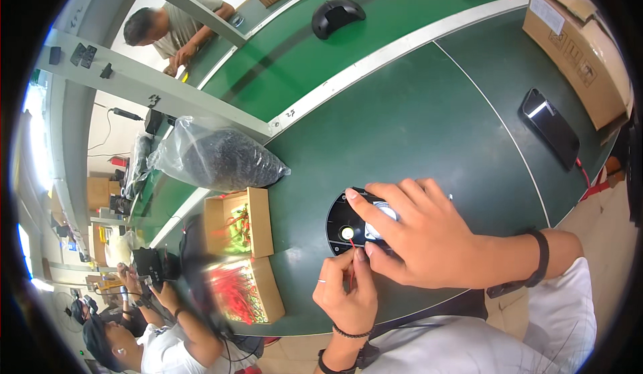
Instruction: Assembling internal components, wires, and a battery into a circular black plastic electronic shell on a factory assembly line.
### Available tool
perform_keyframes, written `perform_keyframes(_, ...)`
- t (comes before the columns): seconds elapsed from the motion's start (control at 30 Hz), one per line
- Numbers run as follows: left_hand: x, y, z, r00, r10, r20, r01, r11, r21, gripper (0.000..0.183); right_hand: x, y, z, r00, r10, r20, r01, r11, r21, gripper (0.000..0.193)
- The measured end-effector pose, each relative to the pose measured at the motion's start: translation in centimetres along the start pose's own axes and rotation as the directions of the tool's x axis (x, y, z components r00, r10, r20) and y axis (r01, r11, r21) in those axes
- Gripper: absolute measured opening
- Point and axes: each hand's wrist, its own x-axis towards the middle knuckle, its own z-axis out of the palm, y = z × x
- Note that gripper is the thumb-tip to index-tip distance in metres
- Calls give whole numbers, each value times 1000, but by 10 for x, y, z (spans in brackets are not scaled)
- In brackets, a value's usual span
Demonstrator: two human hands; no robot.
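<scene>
A black round plastic housing (337, 221) lies on the green tabletop in front of me. Set in it are a small pale disc (347, 233) and a larger white-silver round part (382, 221), partly under my fingers. My right hand (422, 233) rests over the housing's right side, index finger at its far rim and thumb by its near edge, holding it. Between the thumb and fingers of my left hand (345, 293), a thin red wire (353, 243) is pinched. The wire runs up to the small disc; whether it is joined there cannot be made out.
Cardboard boxes of red wires (231, 290) and small parts (240, 223) stand left, beside a clear bag of dark pieces (228, 160). Right are a black device (550, 127) with a red lead and a carton (576, 52). A black shell (337, 18) lies beyond the white rail. Two people work nearby.
</scene>
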Motion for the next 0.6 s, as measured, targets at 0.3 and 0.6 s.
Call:
perform_keyframes(0.3, -4, -3, -4, 980, 199, -7, -197, 975, 106, 12, 3, 8, -4, 993, 110, 32, -114, 971, 209, 61)
perform_keyframes(0.6, 42, -26, -17, 898, 64, 436, 198, 826, -528, 96, 2, 11, -1, 991, 121, 55, -130, 971, 201, 66)
